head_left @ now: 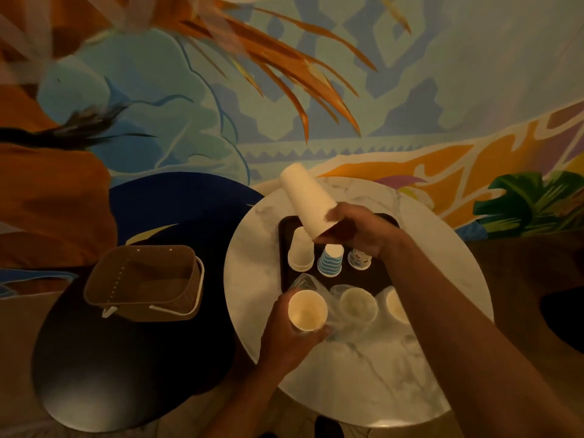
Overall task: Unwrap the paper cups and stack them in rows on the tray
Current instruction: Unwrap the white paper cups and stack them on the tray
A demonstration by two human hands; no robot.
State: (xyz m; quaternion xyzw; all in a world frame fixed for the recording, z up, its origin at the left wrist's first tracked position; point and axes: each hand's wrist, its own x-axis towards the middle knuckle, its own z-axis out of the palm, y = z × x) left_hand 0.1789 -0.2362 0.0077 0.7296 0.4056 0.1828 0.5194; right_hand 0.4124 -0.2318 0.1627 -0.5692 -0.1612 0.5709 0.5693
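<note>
Two stacks of paper cups are being handled over the round marble counter [363,374]. The right grip [357,230] is clenching around the wide end of a tilted white cup stack [308,200], whose bases are pointing up and away above the far part of the dark tray [282,245]; the fingers are hiding part of its rim. The left grip [284,330] is curling round a mouth-up cup [307,309] at the tray's near edge, with crinkled clear plastic wrap [303,281] rising behind it. Only the mouth is showing, so one cup or several is hard to tell.

On the tray, three inverted items are standing in a row: a standing white stack [300,252], a blue-striped stack [330,260] and a patterned cup [360,259] partly hidden by the right wrist. Two more mouth-up cups are sitting in plastic to the right: a middle wrapped cup [358,303] and an end wrapped cup [395,306], the latter being cut across by the right forearm. A wicker basket [145,279] is resting on a dark counter [126,358] at left.
</note>
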